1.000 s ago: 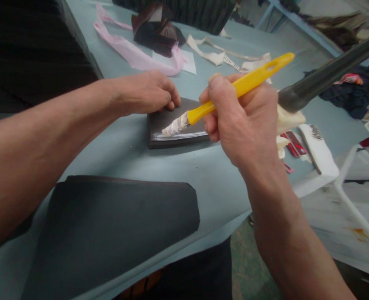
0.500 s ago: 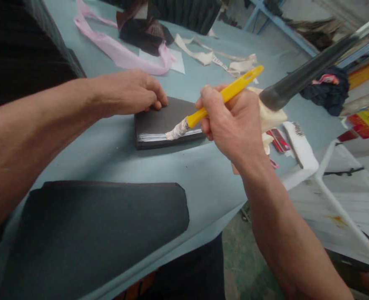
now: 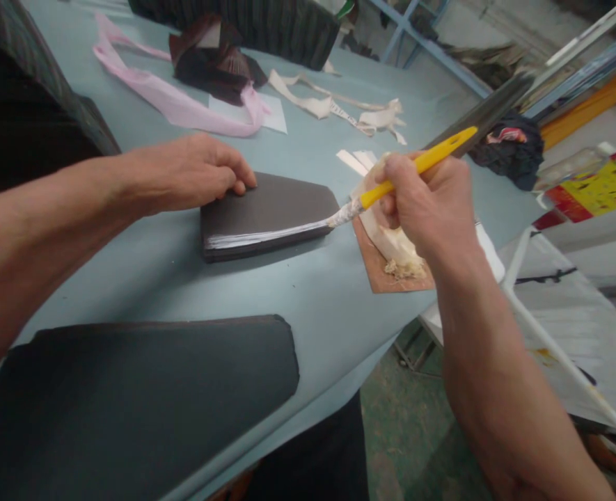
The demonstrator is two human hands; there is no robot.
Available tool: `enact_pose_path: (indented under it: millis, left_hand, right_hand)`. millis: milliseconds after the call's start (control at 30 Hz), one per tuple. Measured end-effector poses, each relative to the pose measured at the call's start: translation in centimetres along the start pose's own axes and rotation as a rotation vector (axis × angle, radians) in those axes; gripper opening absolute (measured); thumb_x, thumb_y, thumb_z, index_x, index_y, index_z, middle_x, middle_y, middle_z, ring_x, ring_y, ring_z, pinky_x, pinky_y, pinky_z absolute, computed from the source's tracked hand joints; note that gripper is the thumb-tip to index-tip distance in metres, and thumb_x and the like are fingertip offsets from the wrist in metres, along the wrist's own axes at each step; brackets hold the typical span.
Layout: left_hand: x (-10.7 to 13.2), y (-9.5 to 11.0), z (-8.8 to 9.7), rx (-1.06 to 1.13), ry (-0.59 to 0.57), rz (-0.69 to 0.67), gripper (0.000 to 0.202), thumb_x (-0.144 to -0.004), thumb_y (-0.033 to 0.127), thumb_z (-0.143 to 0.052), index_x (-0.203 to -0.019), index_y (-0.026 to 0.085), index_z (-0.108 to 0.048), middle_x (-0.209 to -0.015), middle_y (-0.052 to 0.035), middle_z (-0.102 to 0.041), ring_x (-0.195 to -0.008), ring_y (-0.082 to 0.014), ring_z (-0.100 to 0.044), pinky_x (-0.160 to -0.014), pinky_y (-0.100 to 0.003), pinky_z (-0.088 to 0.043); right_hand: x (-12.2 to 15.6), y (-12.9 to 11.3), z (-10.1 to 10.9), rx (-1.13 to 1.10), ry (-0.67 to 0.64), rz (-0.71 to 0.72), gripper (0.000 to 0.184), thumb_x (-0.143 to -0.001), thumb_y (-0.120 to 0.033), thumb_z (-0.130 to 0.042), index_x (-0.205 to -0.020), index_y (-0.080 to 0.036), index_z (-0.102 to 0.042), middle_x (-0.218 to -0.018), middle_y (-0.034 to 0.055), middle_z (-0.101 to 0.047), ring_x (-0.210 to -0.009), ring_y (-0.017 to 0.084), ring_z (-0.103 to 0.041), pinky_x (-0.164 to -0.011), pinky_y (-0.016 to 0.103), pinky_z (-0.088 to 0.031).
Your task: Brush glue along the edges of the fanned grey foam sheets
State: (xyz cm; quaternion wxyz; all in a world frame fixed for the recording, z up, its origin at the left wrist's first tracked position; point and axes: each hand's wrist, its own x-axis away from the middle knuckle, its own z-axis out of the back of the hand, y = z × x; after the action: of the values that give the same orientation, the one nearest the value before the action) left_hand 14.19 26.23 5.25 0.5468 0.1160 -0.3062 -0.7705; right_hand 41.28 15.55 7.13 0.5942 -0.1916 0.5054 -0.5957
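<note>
A thick stack of dark grey sheets lies on the table, with a wet-looking white band along its near edge. My left hand is closed, its curled fingertips pressing on the far left part of the stack. In my right hand is a paintbrush with a yellow handle, pinched between thumb and fingers. Its white-coated bristles touch the stack's near right corner. Under and beside my right hand sits a cream-coloured lump on a brown board; my hand hides part of it.
A larger dark panel lies at the table's near left. Toward the back are a pink cloth strip, cream strips and a dark bundle. A dark tube slants behind my right hand. A white frame stands right of the table.
The brush has moved right along the stack's near edge, from about its middle to the right corner. The white band now runs along the whole edge. My left hand stays on the stack.
</note>
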Motion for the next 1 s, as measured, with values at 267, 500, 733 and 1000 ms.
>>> enact_pose_path:
  millis: [267, 500, 733, 1000]
  left_hand:
    - [0.5, -0.7, -0.3, -0.237, -0.004, -0.179, 0.046, -0.090, 0.029, -0.048, -0.125, 0.025, -0.079, -0.123, -0.0049, -0.081, -0.112, -0.0280, -0.073, -0.111, -0.040, -0.054]
    - [1.6, -0.4, -1.1, -0.366, 0.016, -0.200, 0.044, -0.095, 0.036, -0.046, -0.129, 0.026, -0.071, -0.117, -0.0074, -0.079, -0.106, -0.0295, -0.074, -0.097, -0.041, -0.057]
    - [3.3, 0.8, -1.9, -0.468, 0.028, -0.200, 0.043, -0.107, 0.029, -0.035, -0.127, 0.021, -0.073, -0.125, -0.0140, -0.075, -0.114, -0.0304, -0.073, -0.101, -0.044, -0.059]
    - [5.5, 3.8, -2.0, -0.596, -0.028, -0.192, 0.042, -0.111, 0.038, -0.040, -0.119, 0.019, -0.077, -0.120, -0.0194, -0.073, -0.116, -0.0395, -0.070, -0.095, -0.054, -0.061]
  right_hand:
    - [1.7, -2.3, -1.7, -0.138, 0.134, -0.043, 0.033, -0.099, -0.047, -0.079, -0.079, -0.024, -0.067, -0.052, -0.0060, -0.054, -0.043, 0.010, -0.043, -0.045, 0.028, -0.033]
    - [0.5, -1.7, -4.3, -0.248, 0.137, 0.012, 0.049, -0.092, -0.070, -0.081, -0.089, -0.023, -0.068, -0.060, -0.0060, -0.061, -0.045, 0.008, -0.049, -0.044, 0.025, -0.038]
    - [-1.3, -1.5, -6.6, -0.346, 0.059, -0.037, 0.057, -0.088, -0.075, -0.080, -0.094, -0.018, -0.075, -0.063, -0.0053, -0.063, -0.046, 0.007, -0.052, -0.044, 0.022, -0.039]
    - [-3.2, -3.2, -7.7, -0.488, -0.126, -0.019, 0.056, -0.085, -0.073, -0.086, -0.090, -0.019, -0.075, -0.063, -0.0053, -0.063, -0.049, 0.006, -0.052, -0.047, 0.020, -0.041]
